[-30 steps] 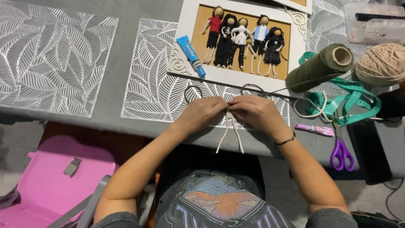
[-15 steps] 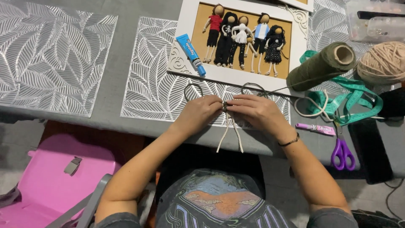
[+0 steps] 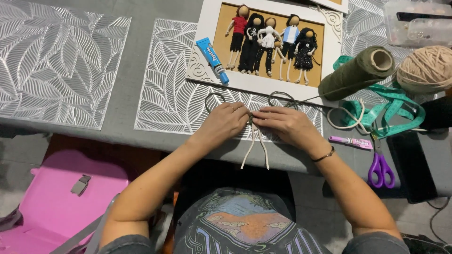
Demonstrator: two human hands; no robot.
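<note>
Both hands meet at the near edge of the grey worktop point(image 3: 117, 120): the left hand point(image 3: 225, 123) and the right hand point(image 3: 286, 124) each pinch, fingertips closed, the top of a small bundle of cream cords point(image 3: 256, 146), whose loose ends hang down over the worktop edge toward the person's lap. A dark olive cord point(image 3: 282, 96) loops on the white leaf-patterned mat point(image 3: 169, 94) just behind the hands and runs right to the olive spool point(image 3: 360, 73) lying on its side. Behind the mat lies a white frame point(image 3: 202, 70) holding five small yarn dolls point(image 3: 270, 40) on a tan backing, with a blue glue tube point(image 3: 213, 54) resting on its lower left corner. Right of the spool sits a beige yarn ball point(image 3: 426, 69), a green measuring tape point(image 3: 391, 106), a pink tube point(image 3: 351, 142) and purple-handled scissors point(image 3: 380, 167). A clear plastic box point(image 3: 416, 21) at the far right holds small pale items, too blurred to tell. A pink case point(image 3: 61, 197) sits on the floor, left.
</note>
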